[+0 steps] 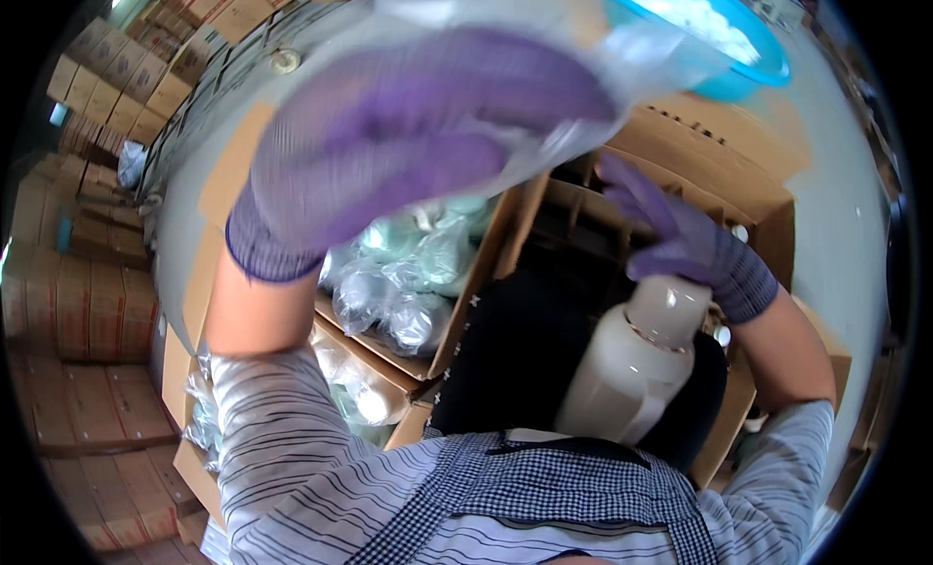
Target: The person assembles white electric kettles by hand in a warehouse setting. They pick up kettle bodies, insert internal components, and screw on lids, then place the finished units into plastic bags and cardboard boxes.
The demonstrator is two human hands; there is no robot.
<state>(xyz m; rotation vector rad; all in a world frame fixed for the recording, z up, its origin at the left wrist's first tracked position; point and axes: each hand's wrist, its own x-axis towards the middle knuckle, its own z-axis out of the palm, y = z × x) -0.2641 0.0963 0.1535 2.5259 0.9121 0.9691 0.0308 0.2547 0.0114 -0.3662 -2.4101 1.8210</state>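
Left hand (418, 128) closed on clear plastic film (559, 142), right hand (680, 235) half-open, nothing visibly gripped, beside cream flask (622, 376); I'd steady the flask first.

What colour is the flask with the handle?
The flask is a glossy off-white; it shows best in the head view.
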